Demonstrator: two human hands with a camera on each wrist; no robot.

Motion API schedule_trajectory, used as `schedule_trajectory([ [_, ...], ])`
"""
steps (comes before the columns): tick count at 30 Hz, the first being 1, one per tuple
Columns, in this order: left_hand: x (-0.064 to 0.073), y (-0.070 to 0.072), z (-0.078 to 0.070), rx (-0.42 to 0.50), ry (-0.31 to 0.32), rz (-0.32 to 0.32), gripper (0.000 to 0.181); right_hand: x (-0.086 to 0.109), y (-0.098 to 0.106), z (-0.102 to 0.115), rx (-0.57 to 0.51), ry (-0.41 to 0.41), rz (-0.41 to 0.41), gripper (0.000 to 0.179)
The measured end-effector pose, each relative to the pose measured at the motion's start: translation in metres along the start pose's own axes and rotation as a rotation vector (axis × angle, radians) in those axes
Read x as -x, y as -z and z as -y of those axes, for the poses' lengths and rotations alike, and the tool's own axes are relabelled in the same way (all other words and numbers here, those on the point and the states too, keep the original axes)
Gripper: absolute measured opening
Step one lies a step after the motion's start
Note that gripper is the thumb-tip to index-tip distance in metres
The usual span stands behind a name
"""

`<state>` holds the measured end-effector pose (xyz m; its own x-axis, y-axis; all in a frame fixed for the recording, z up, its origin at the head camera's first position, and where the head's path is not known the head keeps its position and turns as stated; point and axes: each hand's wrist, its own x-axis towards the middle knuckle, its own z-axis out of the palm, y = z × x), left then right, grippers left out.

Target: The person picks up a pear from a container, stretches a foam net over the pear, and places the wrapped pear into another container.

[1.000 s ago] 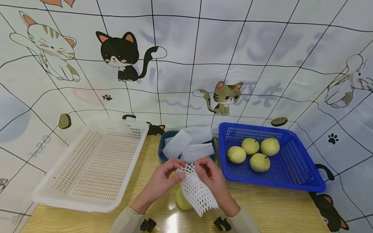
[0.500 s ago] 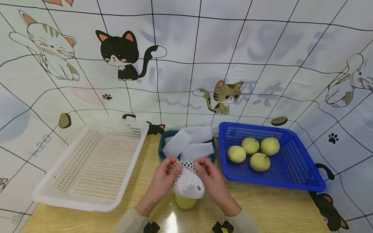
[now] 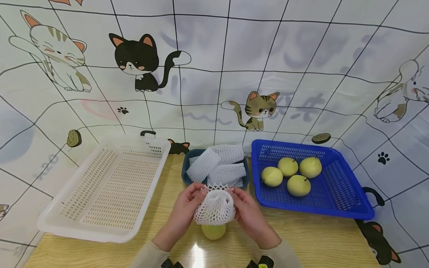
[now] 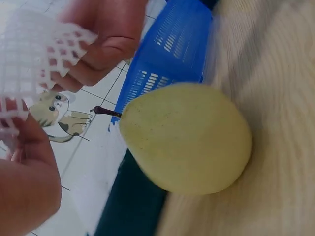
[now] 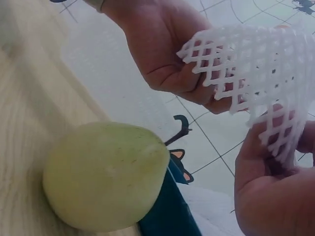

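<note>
A white foam net sleeve (image 3: 215, 208) is stretched between both hands in the head view. My left hand (image 3: 185, 208) pinches its left edge, and my right hand (image 3: 249, 212) pinches the right edge. Below the sleeve, a yellow-green pear (image 3: 213, 232) stands on the table, its upper part hidden from the head camera. Both wrist views show this pear (image 4: 187, 140) upright with its stem bare, apart from the netting. The sleeve's lattice rim (image 5: 231, 73) spreads open above the pear's stem end.
Behind the hands, a dark teal bin (image 3: 185, 175) holds several foam sleeves (image 3: 228, 173). A blue basket (image 3: 335, 178) with several pears (image 3: 299, 185) stands on the right. On the left is an empty white basket (image 3: 114, 193). A cat-print curtain (image 3: 207, 48) hangs behind the table.
The sleeve, hanging long and slanted to the right a second ago, is now bunched and widened between the hands. It covers the top of the pear in the head view.
</note>
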<state>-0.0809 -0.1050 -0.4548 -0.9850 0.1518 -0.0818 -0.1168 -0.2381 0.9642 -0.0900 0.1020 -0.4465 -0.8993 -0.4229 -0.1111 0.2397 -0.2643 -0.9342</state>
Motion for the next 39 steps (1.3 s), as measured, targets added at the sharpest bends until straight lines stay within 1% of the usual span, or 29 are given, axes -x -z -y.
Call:
schedule_trajectory([
  [2,0.001,0.005,0.002,0.132,0.063,0.055,0.021,0.001,0.000,-0.002,-0.027,-0.002,0.000,0.015],
  [4,0.002,0.009,0.005,0.243,0.104,0.106,0.027,0.003,0.001,-0.005,-0.032,-0.017,-0.015,0.019],
  [6,0.005,0.013,0.008,0.292,0.124,0.130,0.033,0.005,0.002,-0.008,-0.021,-0.030,-0.027,0.027],
  [8,0.007,0.014,0.011,0.307,0.132,0.132,0.038,0.006,0.002,-0.012,-0.006,-0.049,-0.041,0.036],
  [9,0.008,0.015,0.013,0.305,0.139,0.124,0.038,0.006,0.002,-0.014,0.003,-0.063,-0.052,0.040],
  [11,0.010,0.017,0.016,0.282,0.154,0.110,0.037,0.006,0.003,-0.018,0.020,-0.071,-0.052,0.040],
  [14,0.013,0.020,0.022,0.257,0.170,0.103,0.030,0.006,0.003,-0.023,0.046,-0.081,-0.060,0.034],
  [18,0.017,0.024,0.028,0.234,0.179,0.126,0.025,0.006,0.004,-0.029,0.080,-0.091,-0.077,0.023],
  [21,0.018,0.027,0.032,0.216,0.190,0.151,0.024,0.005,0.005,-0.033,0.100,-0.100,-0.077,0.022],
  [24,0.020,0.029,0.037,0.196,0.208,0.160,0.026,0.004,0.007,-0.038,0.117,-0.111,-0.066,0.022],
  [30,0.022,0.030,0.044,0.169,0.249,0.137,0.026,0.004,0.010,-0.045,0.148,-0.119,-0.050,0.017],
  [39,0.023,0.033,0.050,0.109,0.283,0.099,0.035,0.000,0.011,-0.054,0.244,-0.111,-0.106,0.018],
])
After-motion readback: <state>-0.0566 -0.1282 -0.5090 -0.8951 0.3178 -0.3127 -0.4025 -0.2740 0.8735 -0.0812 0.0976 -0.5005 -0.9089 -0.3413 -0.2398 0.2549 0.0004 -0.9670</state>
